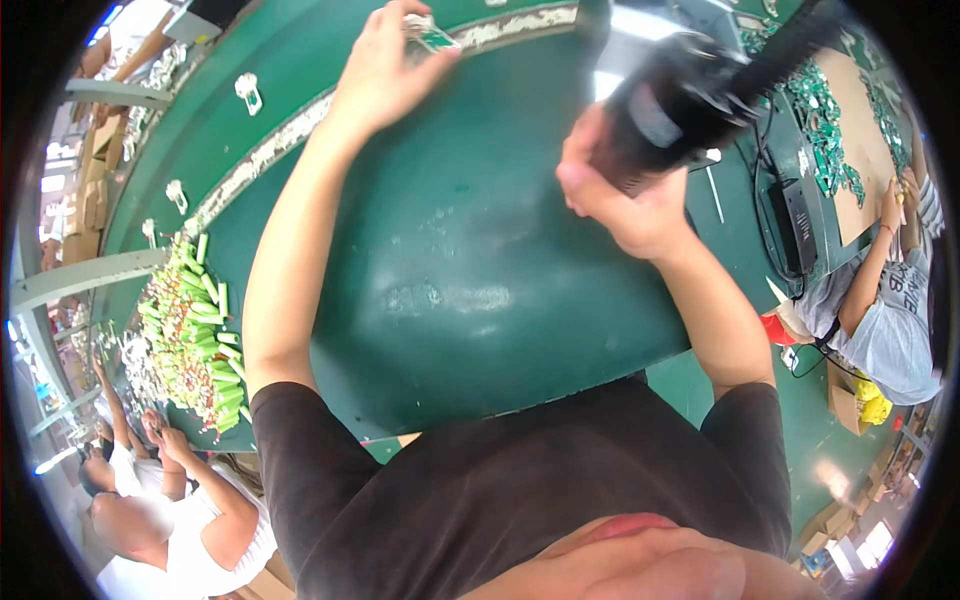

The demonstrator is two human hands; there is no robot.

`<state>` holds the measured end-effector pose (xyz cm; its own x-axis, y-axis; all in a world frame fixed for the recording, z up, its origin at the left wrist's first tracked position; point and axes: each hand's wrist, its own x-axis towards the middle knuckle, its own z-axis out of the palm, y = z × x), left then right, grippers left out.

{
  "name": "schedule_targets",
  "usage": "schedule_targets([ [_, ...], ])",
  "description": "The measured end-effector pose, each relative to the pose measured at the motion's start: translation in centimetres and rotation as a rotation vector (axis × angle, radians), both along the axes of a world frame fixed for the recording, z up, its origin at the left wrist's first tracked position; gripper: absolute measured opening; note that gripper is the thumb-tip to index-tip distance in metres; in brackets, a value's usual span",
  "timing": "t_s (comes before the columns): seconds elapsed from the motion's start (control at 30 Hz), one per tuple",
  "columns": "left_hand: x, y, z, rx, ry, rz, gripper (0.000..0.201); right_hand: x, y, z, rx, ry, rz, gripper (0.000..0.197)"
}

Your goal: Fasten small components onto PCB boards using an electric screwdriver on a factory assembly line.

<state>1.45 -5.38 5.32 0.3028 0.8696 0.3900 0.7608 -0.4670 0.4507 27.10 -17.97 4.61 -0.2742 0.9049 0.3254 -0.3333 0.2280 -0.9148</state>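
Note:
My left hand (380, 75) is raised at the far edge of the green tabletop (470, 230). Its thumb and fingers close around a small green circuit board (436, 40) with pale parts beside it. To the right, my right hand (635, 205) wraps round a black cylindrical device (665, 110), which is smeared by motion. A thick dark length like a hose or handle (790, 50) runs from the device toward the upper right. Exactly what kind of tool it is cannot be made out.
Beyond a worn rail (265, 150) runs a green belt (300, 60) carrying small boards (248, 92). Light-green sticks (215, 340) are heaped at left. Boards (815, 120) pile up at right near a black power adapter (795, 225). Co-workers (890, 310) sit on both sides.

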Motion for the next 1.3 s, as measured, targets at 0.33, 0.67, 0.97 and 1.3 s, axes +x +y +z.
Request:
schedule_targets([
  [0.33, 0.8, 14.4, -5.4, 0.133, 0.187, -0.200, 0.065, 0.0, 0.4, 1.6, -0.076, -0.004, 0.213, 0.037],
  [0.67, 2.2, 11.6, -4.7, 0.050, 0.043, -0.048, 0.061, -0.2, 0.1, 1.5, 0.018, 0.129, 0.017, 0.049],
  [0.97, 6.0, -7.9, -1.4, -0.096, -0.224, -0.327, 0.039, 5.0, 2.6, 5.8, 0.422, 0.270, -0.231, 0.057],
  [1.3, 5.3, -12.5, -3.7, -0.095, -0.165, -0.578, 0.031, 1.3, 4.3, 6.3, 0.250, -0.097, -0.527, 0.039],
])
